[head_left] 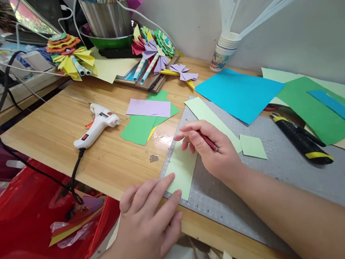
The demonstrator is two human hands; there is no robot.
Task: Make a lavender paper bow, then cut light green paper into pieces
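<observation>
My right hand [211, 147] is closed round a thin red pen or pencil [208, 141], its fingertips resting on a pale green paper rectangle [182, 170] that lies on the grey cutting mat [286, 175]. My left hand [152, 219] lies with fingers stretched flat, pressing the near corner of that same paper at the table's front edge. A small pale green square [252, 146] and a long pale green strip [208, 118] lie just beyond my right hand.
A white glue gun [97, 123] with a black cord lies at left. Green and lilac sheets [147, 117], a blue sheet [239, 92], a black-yellow utility knife [303, 143], paper flowers [153, 52], a cup of white sticks [224, 53] and a red bin [32, 232] surround the mat.
</observation>
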